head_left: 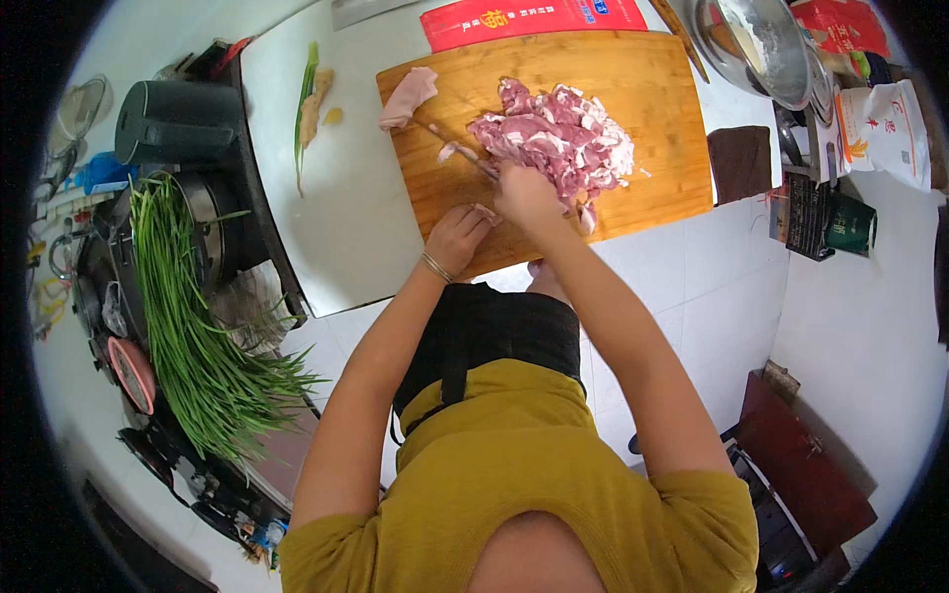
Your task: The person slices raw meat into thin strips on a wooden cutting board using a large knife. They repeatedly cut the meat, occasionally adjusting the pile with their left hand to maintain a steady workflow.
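Cutting board: wooden, rectangular, set on a white table, its near edge close to the person's body.

Chopped meat: one heap of pink and white pieces, on the far middle and right of the cutting board, beyond the hands. Small scraps lay at its near side.

Flat pale-pink piece: one, at the board's far left corner, partly over the left edge.

Right hand: closed into a fist at the near left side of the heap, around one end of a narrow object seen edge-on, which ran out toward the far left; its kind could not be told.

Left hand: at the near left edge of the board, just beside the right hand, fingers bent and close together, tips touching a small pale piece. Whether they gripped it or only pressed it could not be told. Bracelet on the wrist.

Left on the table: one green stalk, lying alongside a knobbly tan root.

Far side: one red packet, flat, beyond the board.

Far right: one metal bowl; nearer, one dark brown cloth, folded, just beside the board.

Left of the table: long green leaves, one large bunch; farther off, one dark green container.
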### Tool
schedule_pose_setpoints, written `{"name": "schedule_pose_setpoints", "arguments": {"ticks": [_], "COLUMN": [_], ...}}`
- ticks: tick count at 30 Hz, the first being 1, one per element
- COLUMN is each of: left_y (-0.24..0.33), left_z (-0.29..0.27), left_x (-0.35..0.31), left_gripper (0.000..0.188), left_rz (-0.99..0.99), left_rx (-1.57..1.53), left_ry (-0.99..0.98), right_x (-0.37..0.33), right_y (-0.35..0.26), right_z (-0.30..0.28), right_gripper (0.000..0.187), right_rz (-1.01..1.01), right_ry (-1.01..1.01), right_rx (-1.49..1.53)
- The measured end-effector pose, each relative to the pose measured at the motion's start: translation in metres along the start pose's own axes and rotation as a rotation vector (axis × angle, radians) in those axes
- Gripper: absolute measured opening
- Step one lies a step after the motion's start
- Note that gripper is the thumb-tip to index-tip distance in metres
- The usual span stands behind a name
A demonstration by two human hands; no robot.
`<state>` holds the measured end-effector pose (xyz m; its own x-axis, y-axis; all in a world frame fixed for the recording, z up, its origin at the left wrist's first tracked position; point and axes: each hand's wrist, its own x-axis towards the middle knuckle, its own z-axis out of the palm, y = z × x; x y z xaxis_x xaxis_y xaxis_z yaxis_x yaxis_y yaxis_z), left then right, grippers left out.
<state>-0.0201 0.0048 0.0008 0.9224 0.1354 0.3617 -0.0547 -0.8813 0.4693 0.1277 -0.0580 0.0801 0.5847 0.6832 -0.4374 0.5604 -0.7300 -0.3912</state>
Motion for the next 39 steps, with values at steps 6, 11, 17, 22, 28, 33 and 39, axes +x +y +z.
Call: {"name": "schedule_pose_setpoints", "arguments": {"ticks": [6, 11, 17, 22, 28, 33, 39], "left_y": [0.003, 0.001, -0.004, -0.006, -0.006, -0.004, -0.014], "left_z": [-0.007, -0.006, -0.001, 0.001, 0.003, 0.010, 0.006], "left_x": [0.008, 0.003, -0.005, -0.005, -0.003, -0.006, -0.004], "left_gripper": [0.024, 0.023, 0.018, 0.016, 0.014, 0.016, 0.017], "left_rz": [0.010, 0.031, 0.055, 0.033, 0.026, -0.005, -0.034], "left_rx": [0.022, -0.001, 0.034, 0.031, 0.017, -0.002, 0.057], "left_ry": [0.022, 0.056, 0.022, -0.014, 0.011, -0.011, 0.003], "right_x": [-0.042, -0.077, -0.084, -0.067, -0.059, -0.058, -0.035], "right_y": [0.039, 0.058, 0.043, 0.040, 0.044, 0.046, 0.024], "right_z": [-0.027, 0.022, 0.027, 0.029, 0.027, 0.033, 0.040], "right_gripper": [0.023, 0.016, 0.017, 0.019, 0.020, 0.025, 0.028], "right_rz": [0.006, -0.061, 0.049, 0.009, 0.061, 0.038, 0.021], "right_ry": [0.164, 0.075, -0.106, -0.153, -0.264, -0.244, -0.121], "right_rx": [0.259, 0.122, -0.001, 0.040, 0.060, 0.061, 0.117]}}
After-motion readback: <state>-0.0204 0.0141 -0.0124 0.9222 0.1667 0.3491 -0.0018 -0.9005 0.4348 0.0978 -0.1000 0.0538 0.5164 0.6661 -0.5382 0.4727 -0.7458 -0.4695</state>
